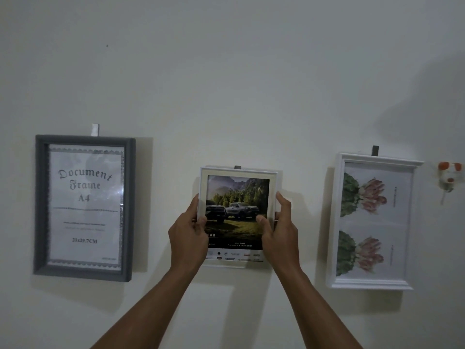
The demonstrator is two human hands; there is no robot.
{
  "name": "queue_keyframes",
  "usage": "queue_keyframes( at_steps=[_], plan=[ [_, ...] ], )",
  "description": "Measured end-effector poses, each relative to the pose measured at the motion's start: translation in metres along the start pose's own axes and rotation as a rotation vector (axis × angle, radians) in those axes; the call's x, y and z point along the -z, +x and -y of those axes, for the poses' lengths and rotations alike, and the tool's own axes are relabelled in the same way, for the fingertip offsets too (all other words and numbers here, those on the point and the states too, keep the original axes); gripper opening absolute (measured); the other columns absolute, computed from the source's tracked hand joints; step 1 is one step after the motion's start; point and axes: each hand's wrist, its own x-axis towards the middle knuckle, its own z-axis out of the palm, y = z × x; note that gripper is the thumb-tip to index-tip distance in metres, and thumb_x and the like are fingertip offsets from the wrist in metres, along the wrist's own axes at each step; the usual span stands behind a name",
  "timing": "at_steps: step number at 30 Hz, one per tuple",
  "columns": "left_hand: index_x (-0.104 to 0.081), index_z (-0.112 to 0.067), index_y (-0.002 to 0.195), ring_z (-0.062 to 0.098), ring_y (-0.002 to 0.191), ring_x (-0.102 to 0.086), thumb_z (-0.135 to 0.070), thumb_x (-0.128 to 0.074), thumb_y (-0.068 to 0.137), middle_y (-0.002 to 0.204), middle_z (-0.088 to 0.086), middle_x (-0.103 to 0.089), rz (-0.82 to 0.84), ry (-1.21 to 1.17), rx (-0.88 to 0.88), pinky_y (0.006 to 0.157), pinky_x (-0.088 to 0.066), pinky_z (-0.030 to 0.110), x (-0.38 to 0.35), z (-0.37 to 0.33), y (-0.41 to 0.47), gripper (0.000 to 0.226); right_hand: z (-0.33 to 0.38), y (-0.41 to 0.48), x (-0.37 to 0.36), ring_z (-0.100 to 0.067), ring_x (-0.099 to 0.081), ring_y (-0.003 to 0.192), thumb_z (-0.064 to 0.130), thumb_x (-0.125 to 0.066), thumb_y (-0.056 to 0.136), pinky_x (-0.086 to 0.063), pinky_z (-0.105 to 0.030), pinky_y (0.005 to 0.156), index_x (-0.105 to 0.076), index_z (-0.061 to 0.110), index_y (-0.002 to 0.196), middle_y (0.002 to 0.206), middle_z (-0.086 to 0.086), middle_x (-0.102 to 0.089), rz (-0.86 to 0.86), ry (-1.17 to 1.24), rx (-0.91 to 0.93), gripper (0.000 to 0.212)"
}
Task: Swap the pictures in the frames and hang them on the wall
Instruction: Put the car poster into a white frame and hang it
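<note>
A small white frame [237, 172] with a picture of pickup trucks in a forest is held flat against the wall, its top edge just under a dark hook [237, 167]. My left hand [188, 235] grips its left edge and my right hand [278, 227] grips its right edge, thumbs on the glass. A grey frame [41, 205] with a "Document Frame A4" sheet hangs at the left. At the right hangs a white frame [338, 222] with a sideways print of two flower bunches.
A white tab [95, 129] sticks up behind the grey frame and a dark hook [375, 150] holds the right frame. A small orange and white flower ornament [449, 176] is fixed to the wall at the far right. Bare wall lies above and below.
</note>
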Motion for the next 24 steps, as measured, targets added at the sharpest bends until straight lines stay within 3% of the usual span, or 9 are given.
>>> queue_keyframes(
  at_steps=[2, 4, 5, 8, 12, 24],
  plan=[
    [-0.042, -0.023, 0.145, 0.005, 0.081, -0.055, -0.005, -0.055, 0.096, 0.096, -0.010, -0.057, -0.001, 0.001, -0.002, 0.060, -0.036, -0.005, 0.000, 0.002, 0.000, 0.054, -0.001, 0.000, 0.001, 0.026, -0.050, 0.081, 0.018, -0.057, 0.100, -0.043, -0.021, 0.088, -0.031, 0.027, 0.152, 0.083, 0.021, -0.053, -0.002, 0.009, -0.006, 0.059],
    [-0.041, -0.024, 0.145, 0.002, 0.077, -0.052, -0.006, -0.055, 0.096, 0.093, -0.010, -0.056, -0.003, 0.009, -0.009, 0.058, -0.035, -0.002, -0.001, 0.004, -0.001, 0.054, -0.002, -0.002, 0.000, 0.014, -0.053, 0.080, 0.019, -0.058, 0.099, -0.040, -0.005, 0.074, -0.031, 0.027, 0.153, 0.079, 0.025, -0.054, -0.019, 0.019, 0.003, 0.061],
    [-0.040, -0.024, 0.146, 0.001, 0.076, -0.051, -0.007, -0.055, 0.096, 0.092, -0.010, -0.055, -0.003, 0.016, -0.010, 0.059, -0.034, -0.001, -0.002, 0.005, -0.001, 0.054, -0.003, -0.003, -0.002, 0.004, -0.053, 0.074, 0.020, -0.058, 0.099, -0.039, -0.004, 0.066, -0.030, 0.028, 0.154, 0.069, 0.025, -0.053, -0.035, 0.022, 0.006, 0.061],
    [-0.041, -0.022, 0.145, -0.001, 0.074, -0.051, -0.007, -0.054, 0.096, 0.089, -0.008, -0.058, -0.019, 0.031, -0.025, 0.062, -0.036, -0.003, -0.001, 0.004, -0.002, 0.053, -0.010, -0.003, -0.008, -0.006, -0.041, 0.056, 0.027, -0.057, 0.100, -0.036, -0.013, 0.058, -0.023, 0.037, 0.153, 0.058, 0.014, -0.041, -0.084, -0.007, 0.014, 0.064],
    [-0.043, -0.020, 0.145, 0.003, 0.074, -0.054, -0.011, -0.052, 0.097, 0.084, -0.005, -0.062, -0.051, 0.046, -0.061, 0.068, -0.036, -0.004, -0.001, 0.009, -0.007, 0.049, -0.016, -0.007, -0.015, -0.005, -0.043, 0.067, 0.032, -0.052, 0.101, -0.035, -0.015, 0.062, -0.012, 0.041, 0.152, 0.071, 0.008, -0.039, -0.094, -0.104, 0.050, 0.065],
    [-0.042, -0.022, 0.145, 0.004, 0.079, -0.054, -0.009, -0.052, 0.098, 0.090, 0.000, -0.063, -0.024, 0.018, -0.038, 0.068, -0.036, -0.003, -0.001, 0.015, -0.009, 0.050, -0.021, -0.014, -0.019, -0.005, -0.049, 0.075, 0.030, -0.050, 0.102, -0.037, -0.011, 0.066, -0.007, 0.041, 0.152, 0.080, 0.005, -0.047, -0.073, -0.106, 0.036, 0.067]
  ],
)
